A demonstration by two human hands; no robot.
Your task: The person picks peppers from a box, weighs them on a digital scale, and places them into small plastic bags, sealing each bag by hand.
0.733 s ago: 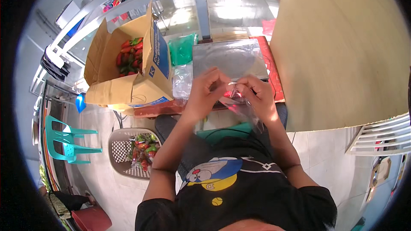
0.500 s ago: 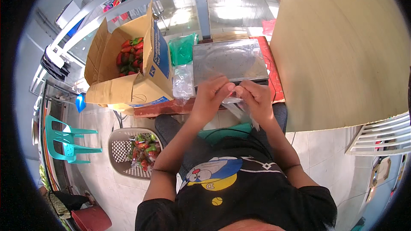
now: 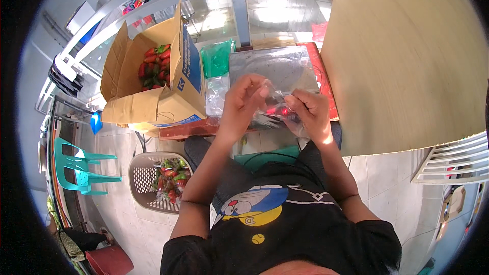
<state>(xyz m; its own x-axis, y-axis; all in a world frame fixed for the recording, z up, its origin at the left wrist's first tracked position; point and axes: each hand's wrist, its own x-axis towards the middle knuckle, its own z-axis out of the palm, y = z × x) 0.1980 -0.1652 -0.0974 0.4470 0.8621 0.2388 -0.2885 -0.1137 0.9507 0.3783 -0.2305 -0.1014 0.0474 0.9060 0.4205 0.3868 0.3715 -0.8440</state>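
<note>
Between my two hands a thin, clear plastic bag (image 3: 289, 118) is pulled apart at its edge. My left hand (image 3: 243, 103) pinches one side of it with thumb and fingers. On the other side my right hand (image 3: 313, 114) is closed on the plastic, fingers curled in. Behind them lies a flat scale-like metal platform (image 3: 272, 69) covered in clear film. Small red lights or digits glow through the bag, partly hidden. Left of the platform are a green plastic packet (image 3: 215, 60) and more clear plastic bags (image 3: 216, 91).
An open cardboard box (image 3: 188, 79) holding red and green peppers (image 3: 155, 66) stands at the left on a red bench (image 3: 191, 131). A beige basket (image 3: 140, 193) with bagged peppers is on the floor, near a teal chair (image 3: 76, 165). A wooden panel (image 3: 407, 61) rises at the right.
My hands were close together at the bag's edge; now they are farther apart, the left one moved up and left. The plastic between them has spread.
</note>
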